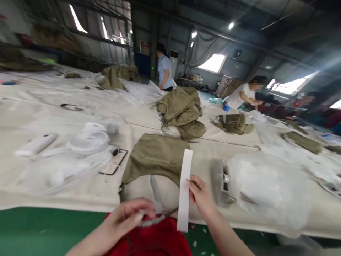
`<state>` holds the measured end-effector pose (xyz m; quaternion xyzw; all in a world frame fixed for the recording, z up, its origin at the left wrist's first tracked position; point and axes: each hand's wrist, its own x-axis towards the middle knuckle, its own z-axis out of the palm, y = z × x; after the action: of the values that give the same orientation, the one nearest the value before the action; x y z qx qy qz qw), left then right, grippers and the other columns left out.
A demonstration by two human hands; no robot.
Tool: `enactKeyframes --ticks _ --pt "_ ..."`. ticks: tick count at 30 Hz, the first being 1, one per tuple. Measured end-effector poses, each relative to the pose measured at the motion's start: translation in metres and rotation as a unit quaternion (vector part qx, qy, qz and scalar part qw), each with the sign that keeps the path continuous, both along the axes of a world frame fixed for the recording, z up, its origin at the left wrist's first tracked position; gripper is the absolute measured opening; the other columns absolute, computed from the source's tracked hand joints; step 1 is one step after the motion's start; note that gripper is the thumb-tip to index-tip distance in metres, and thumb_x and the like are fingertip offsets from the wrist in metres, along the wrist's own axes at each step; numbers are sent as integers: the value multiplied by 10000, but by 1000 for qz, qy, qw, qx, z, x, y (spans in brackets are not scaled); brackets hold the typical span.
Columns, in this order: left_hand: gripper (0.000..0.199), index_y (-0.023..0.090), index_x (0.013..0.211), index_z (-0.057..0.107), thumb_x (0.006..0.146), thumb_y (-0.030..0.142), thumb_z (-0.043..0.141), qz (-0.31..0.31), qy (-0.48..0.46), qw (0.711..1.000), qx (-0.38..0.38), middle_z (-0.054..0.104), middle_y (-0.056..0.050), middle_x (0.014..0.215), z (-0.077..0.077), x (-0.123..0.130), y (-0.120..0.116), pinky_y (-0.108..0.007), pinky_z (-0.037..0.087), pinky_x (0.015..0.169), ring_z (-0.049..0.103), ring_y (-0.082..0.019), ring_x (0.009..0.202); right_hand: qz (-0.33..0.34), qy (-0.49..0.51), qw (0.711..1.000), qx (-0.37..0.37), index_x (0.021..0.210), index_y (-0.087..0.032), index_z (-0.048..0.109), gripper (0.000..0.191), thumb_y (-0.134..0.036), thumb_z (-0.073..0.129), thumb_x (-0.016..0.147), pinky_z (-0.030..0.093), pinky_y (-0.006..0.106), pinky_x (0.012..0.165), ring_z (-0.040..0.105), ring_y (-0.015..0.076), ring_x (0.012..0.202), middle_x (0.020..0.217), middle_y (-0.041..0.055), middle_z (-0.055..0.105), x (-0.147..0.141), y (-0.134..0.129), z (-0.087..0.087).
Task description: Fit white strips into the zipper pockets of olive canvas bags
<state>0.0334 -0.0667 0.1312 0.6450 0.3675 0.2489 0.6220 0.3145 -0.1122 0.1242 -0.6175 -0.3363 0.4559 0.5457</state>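
Observation:
My right hand [198, 193] pinches a long white paper strip [185, 185] that stands nearly upright over the right end of an olive fabric bag [157, 153]. The bag lies flat at the table's front, its zip facing up and a curved opening toward me. A grey strip [155, 192] lies inside that curve. Low at the bag's near edge, my left hand [134, 215] is curled with thumb and fingers close together. A pale, translucent strip [153, 221] runs from its fingertips across my red clothing; the fingers partly hide what they hold.
Left of the bag are a phone case [114, 163], a white fan [90, 142] and a white box-like object [37, 144]. Clear plastic bags [266, 188] lie to the right. Olive bags [181, 110] sit farther back. Two people [164, 69] stand beyond the table [112, 201].

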Motion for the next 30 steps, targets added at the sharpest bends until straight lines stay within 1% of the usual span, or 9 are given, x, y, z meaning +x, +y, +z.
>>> enactKeyframes --ticks 4,6,9,13,16,21,24,26,30 --pt "451 166 836 706 703 589 623 207 -32 978 -9 699 -109 955 10 12 26 -307 472 758 611 -238 885 143 -2 989 -27 774 -226 506 298 -511 594 769 204 196 289 361 85 274 399 -85 453 -78 15 -22" --pt "445 155 851 682 624 537 721 288 -56 956 -15 696 -78 857 2 10 35 -271 469 680 607 -194 773 200 2 979 -33 778 -230 490 274 -486 589 775 224 199 292 369 87 280 429 -87 462 -113 20 -30" --pt "388 153 736 637 575 478 775 351 -95 931 -35 642 -7 661 -13 -6 37 -226 417 542 530 -119 571 271 -37 962 0 776 -219 508 204 -407 586 791 314 199 360 443 83 355 539 -63 527 -151 26 -39" --pt "352 152 629 615 561 449 791 410 -97 906 -39 603 24 556 -21 -57 37 -212 384 500 477 -94 501 340 -108 934 -6 853 -205 579 174 -373 550 818 368 210 424 511 89 431 719 -9 637 -162 42 -58" --pt "342 155 634 658 538 449 803 455 -42 890 0 656 2 620 -18 -111 38 -224 426 569 543 -123 570 287 -175 941 -39 845 -190 604 176 -358 569 807 382 228 458 509 89 437 760 16 660 -149 64 -79" --pt "352 167 715 722 598 498 748 415 85 904 53 699 -36 712 -14 -170 31 -228 429 612 587 -176 679 255 -208 936 -121 723 -182 584 300 -463 543 819 348 265 447 487 114 402 658 39 644 -152 99 -101" --pt "353 169 706 720 628 513 713 327 128 934 59 663 -26 655 -19 -174 24 -227 399 567 544 -168 625 263 -279 916 -117 567 -184 554 400 -541 624 732 321 271 478 492 136 445 513 23 565 -176 111 -102" --pt "349 171 632 682 656 520 683 274 152 948 58 583 3 563 -25 -172 18 -215 346 513 465 -134 544 259 -297 913 -104 507 -185 544 362 -472 714 649 307 270 495 503 151 499 476 17 534 -191 114 -102" --pt "403 169 543 576 708 533 625 217 176 959 55 418 35 493 -39 -169 6 -208 270 476 339 -100 499 271 -201 935 -112 572 -185 569 203 -330 677 665 281 236 441 442 113 445 455 -24 498 -205 114 -99"
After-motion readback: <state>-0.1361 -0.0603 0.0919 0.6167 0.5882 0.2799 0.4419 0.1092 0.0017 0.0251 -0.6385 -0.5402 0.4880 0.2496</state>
